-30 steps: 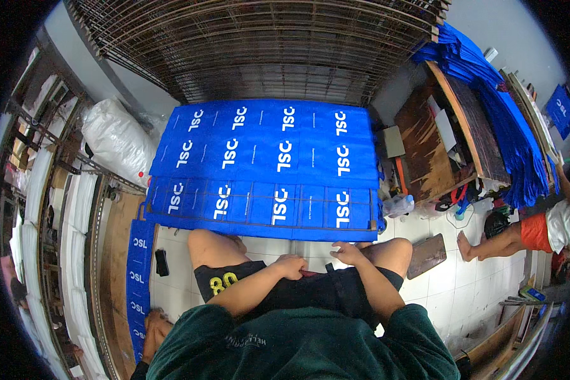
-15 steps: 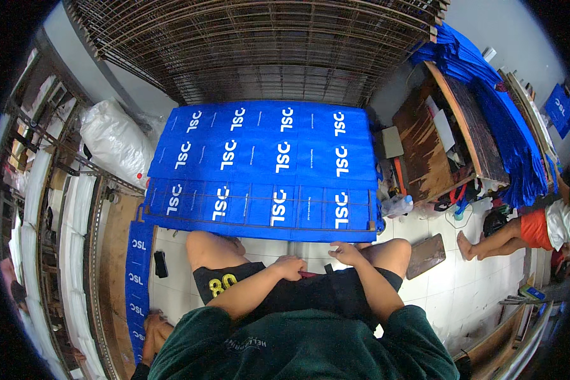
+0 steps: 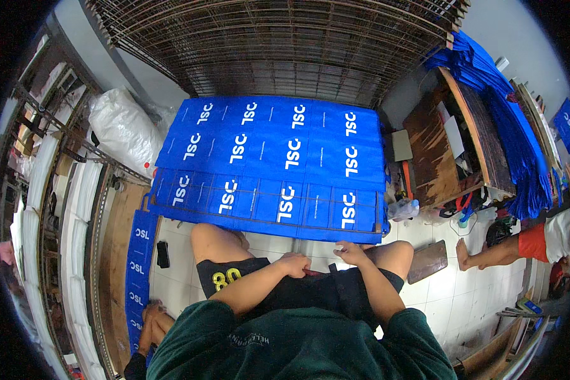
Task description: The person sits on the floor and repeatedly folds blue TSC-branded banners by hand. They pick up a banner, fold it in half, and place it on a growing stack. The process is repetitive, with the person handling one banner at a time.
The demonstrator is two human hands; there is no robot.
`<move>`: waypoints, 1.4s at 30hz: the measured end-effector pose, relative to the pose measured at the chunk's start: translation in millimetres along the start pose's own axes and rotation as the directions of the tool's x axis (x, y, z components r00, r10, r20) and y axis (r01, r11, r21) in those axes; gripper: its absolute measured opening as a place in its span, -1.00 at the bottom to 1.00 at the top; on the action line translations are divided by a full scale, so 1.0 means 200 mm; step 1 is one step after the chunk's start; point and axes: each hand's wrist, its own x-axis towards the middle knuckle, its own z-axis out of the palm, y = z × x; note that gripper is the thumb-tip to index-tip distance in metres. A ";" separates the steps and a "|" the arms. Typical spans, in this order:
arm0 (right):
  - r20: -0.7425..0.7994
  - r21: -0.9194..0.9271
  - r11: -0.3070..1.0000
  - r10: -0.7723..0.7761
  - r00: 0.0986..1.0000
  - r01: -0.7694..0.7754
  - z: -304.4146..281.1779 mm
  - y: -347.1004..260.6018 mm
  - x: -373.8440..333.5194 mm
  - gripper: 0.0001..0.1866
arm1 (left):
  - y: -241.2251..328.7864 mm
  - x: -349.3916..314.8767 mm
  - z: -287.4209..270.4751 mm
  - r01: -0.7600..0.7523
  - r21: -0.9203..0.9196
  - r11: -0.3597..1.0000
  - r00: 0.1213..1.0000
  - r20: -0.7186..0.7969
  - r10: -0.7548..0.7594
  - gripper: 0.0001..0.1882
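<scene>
In front of my knees lies a wide layer of blue printed fabric with white lettering, and a thin wire frame shows across its near part. My left hand rests over my lap with its fingers curled. A small dark red thing shows beside its fingertips; what the fingers hold is hidden. To its right, my right hand is held above my thigh near the fabric's front edge. Its thumb and forefinger look apart, and nothing shows between them.
A stack of wire racks rises beyond the fabric. On the right are a wooden cabinet, piled blue fabric and a person's leg. A white plastic sack, shelving and a black phone-like object are on the left, with another person's hand below.
The view has turned slightly, so the surroundings sit a little further right. My hands keep almost the same pose. The other person's hand at lower left has moved slightly.
</scene>
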 end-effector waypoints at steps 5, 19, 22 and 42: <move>0.042 -0.010 0.998 0.069 0.997 -0.069 0.01 0.01 0.00 -0.48 | 0.02 -0.02 -0.04 0.003 0.012 1.000 1.000 0.027 -0.003 -0.72; -0.011 -0.107 0.993 -0.059 0.998 0.057 0.00 -0.02 -0.02 -0.48 | -0.05 0.05 0.02 -0.020 0.089 0.996 0.998 0.058 0.014 -0.67; -0.007 -0.089 0.996 -0.033 0.999 0.032 -0.01 -0.03 -0.04 -0.48 | -0.09 0.08 0.06 -0.056 0.069 0.996 0.997 0.055 0.052 -0.67; 0.061 -0.088 0.994 0.071 0.996 -0.065 -0.02 -0.06 -0.05 -0.42 | -0.03 0.05 -0.02 0.031 0.050 0.998 0.989 0.140 -0.038 -0.65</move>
